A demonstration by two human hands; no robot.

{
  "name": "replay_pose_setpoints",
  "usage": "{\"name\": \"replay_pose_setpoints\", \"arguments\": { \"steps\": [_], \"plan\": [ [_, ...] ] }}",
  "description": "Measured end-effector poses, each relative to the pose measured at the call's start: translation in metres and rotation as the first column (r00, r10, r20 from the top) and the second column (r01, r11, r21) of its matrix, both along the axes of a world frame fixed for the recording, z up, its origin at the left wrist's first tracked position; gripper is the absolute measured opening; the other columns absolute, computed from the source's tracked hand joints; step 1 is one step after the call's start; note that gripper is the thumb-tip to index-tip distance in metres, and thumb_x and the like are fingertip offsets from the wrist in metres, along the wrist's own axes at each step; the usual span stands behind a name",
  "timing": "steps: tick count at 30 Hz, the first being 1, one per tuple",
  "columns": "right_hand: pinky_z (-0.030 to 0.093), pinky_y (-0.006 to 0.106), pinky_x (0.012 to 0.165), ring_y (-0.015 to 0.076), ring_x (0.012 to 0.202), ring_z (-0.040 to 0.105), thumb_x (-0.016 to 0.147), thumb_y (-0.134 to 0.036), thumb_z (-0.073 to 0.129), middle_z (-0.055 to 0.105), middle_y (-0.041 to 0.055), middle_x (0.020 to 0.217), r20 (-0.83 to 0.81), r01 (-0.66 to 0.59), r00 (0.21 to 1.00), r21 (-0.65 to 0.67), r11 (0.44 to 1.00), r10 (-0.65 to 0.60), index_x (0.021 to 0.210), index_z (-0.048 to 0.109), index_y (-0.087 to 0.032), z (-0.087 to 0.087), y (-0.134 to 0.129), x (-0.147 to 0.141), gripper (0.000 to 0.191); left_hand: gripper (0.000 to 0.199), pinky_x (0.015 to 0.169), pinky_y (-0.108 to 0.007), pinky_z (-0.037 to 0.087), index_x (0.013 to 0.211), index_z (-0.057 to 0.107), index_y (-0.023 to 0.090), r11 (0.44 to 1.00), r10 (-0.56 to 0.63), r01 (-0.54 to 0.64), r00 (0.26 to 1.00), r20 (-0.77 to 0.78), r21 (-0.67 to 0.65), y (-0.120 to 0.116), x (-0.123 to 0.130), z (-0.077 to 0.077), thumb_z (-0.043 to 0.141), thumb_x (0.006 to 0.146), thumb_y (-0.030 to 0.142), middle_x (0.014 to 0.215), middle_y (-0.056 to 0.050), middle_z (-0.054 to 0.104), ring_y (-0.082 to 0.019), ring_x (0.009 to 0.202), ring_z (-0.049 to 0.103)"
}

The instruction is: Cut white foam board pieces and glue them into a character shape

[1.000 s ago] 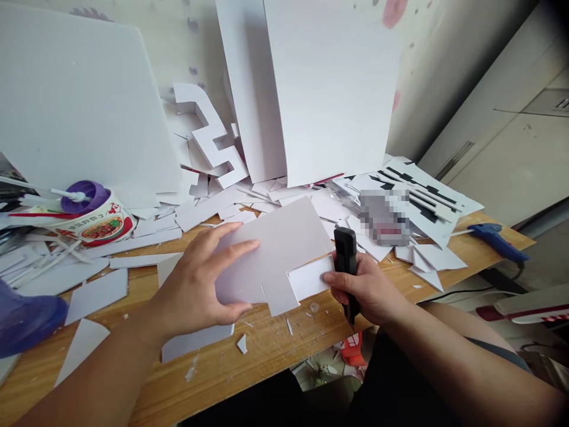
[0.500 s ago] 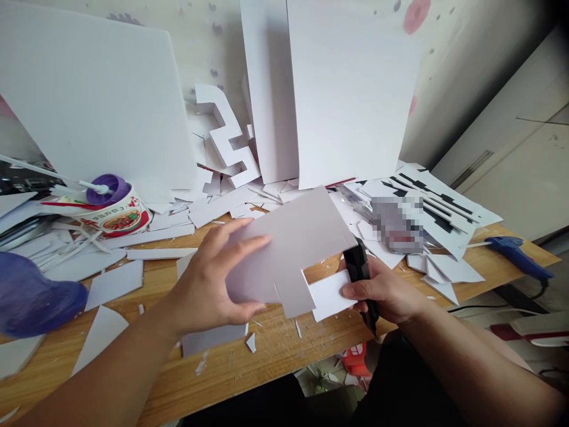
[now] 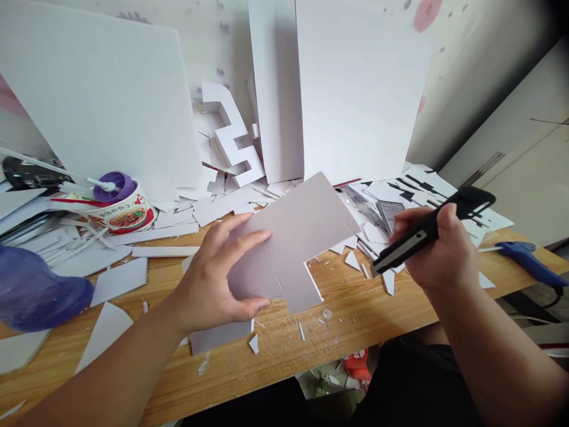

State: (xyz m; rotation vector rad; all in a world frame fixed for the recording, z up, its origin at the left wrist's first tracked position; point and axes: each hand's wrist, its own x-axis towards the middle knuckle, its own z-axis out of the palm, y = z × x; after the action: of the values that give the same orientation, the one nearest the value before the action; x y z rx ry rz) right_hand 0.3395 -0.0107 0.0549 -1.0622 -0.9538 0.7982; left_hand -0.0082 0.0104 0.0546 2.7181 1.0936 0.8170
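My left hand (image 3: 222,273) grips the left side of a white foam board piece (image 3: 306,225), thumb at the lower edge and fingers spread over its upper face. The board is tilted above the table, with a corner notch cut from its lower right and a few short slits in its face. My right hand (image 3: 440,249) is wrapped round a black utility knife (image 3: 427,231), held off to the right of the board. The knife's tip points down and left, apart from the board. Another white board piece (image 3: 222,337) lies partly under my left hand.
White board scraps litter the wooden table (image 3: 249,379). Large white boards (image 3: 351,89) lean on the wall beside a stepped white shape (image 3: 235,142). A paper food bowl (image 3: 128,210) and a purple object (image 3: 40,290) are left; a blue glue gun (image 3: 524,255) lies right.
The small white offcut at the notch has left my right hand and the board. My right hand has moved right and up, turning the knife so its tip points left.
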Motion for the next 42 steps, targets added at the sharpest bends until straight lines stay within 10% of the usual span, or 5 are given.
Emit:
{"name": "replay_pose_setpoints", "arguments": {
  "steps": [6,12,24,31,42],
  "plan": [
    [0.043,0.026,0.048,0.0133,0.06,0.052,0.084,-0.053,0.061,0.057,0.0023,0.083,0.355,-0.136,0.919,-0.126,0.983,0.172,0.102,0.065,-0.023,-0.018,-0.012,-0.016,0.035,0.079,0.11,-0.054,0.033,0.137,0.041,0.029,0.999,0.047,-0.048,0.998,0.036,0.025,0.003,-0.002,-0.003,0.075,0.066,0.038,0.148,-0.01,0.029,-0.038,0.134,0.035],
    [0.047,0.039,0.086,0.0227,0.095,0.056,0.084,-0.038,0.067,0.058,0.006,0.098,0.779,-0.254,0.582,-0.1,0.962,0.234,0.102,0.064,-0.025,-0.025,-0.018,-0.022,0.023,0.077,0.108,-0.055,0.035,0.136,0.046,0.03,0.993,0.112,-0.115,0.991,0.078,0.041,0.012,-0.003,-0.013,0.075,0.066,0.043,0.147,-0.011,0.034,-0.038,0.133,0.038],
    [0.046,0.028,0.076,0.0168,0.083,0.06,0.088,-0.007,0.048,0.06,0.0041,0.094,0.815,-0.44,0.055,-0.499,0.746,0.577,0.12,0.062,-0.03,-0.034,-0.047,-0.02,0.042,0.077,0.108,-0.057,0.035,0.137,0.046,0.031,0.994,0.11,-0.111,0.993,0.049,0.011,0.018,-0.004,-0.02,0.075,0.067,0.046,0.147,-0.011,0.035,-0.038,0.132,0.038],
    [0.047,0.03,0.082,0.0181,0.092,0.062,0.075,0.004,0.043,0.066,0.0055,0.102,0.774,-0.452,0.125,-0.512,0.731,0.62,0.117,0.066,-0.028,-0.027,-0.046,-0.014,0.057,0.075,0.108,-0.055,0.035,0.137,0.046,0.031,0.994,0.099,-0.101,0.994,0.047,0.038,0.019,-0.003,-0.021,0.074,0.068,0.046,0.147,-0.01,0.035,-0.037,0.132,0.039],
    [0.045,0.024,0.063,0.0123,0.07,0.062,0.081,-0.02,0.069,0.063,-0.0025,0.08,0.19,-0.578,0.727,-0.348,0.738,0.659,0.081,0.037,-0.023,-0.023,-0.044,-0.02,0.032,0.073,0.11,-0.055,0.033,0.134,0.047,0.028,0.973,0.168,-0.184,0.979,0.116,0.143,0.015,-0.003,-0.008,0.074,0.067,0.039,0.146,-0.012,0.036,-0.036,0.133,0.039]
  ]
}}
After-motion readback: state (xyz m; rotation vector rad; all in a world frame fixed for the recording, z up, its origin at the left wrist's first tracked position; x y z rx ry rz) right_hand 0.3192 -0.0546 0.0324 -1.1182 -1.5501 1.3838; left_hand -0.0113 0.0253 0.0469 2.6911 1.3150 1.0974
